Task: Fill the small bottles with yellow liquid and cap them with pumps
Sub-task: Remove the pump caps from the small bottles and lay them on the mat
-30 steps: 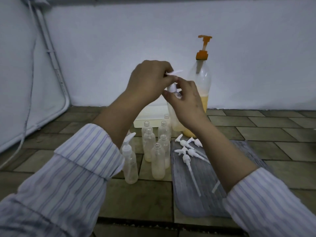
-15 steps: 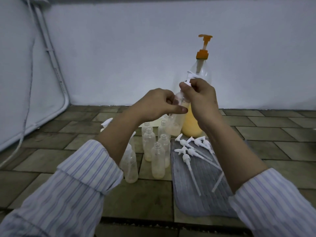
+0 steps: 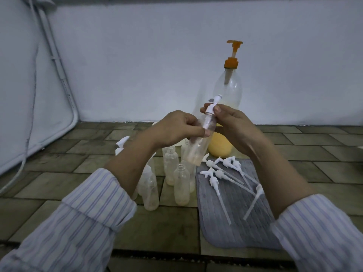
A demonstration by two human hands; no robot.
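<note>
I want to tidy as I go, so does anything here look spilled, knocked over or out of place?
Nothing looks spilled or damaged. The loose pumps lie in a jumbled pile on the grey mat, stems crossing. The open small bottles stand upright on the tiles. The held bottle is tilted, but its pump is already seated in the neck.

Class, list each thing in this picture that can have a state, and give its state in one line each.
Held bottle: tilted, pump in its neck, a little liquid at the bottom.
Left hand: grips the held bottle.
Right hand: pinches the pump.
Big bottle: upright, part full of yellow liquid, orange pump on.
Front bottle: upright, uncapped.
Loose pumps: lying on the mat.
</note>
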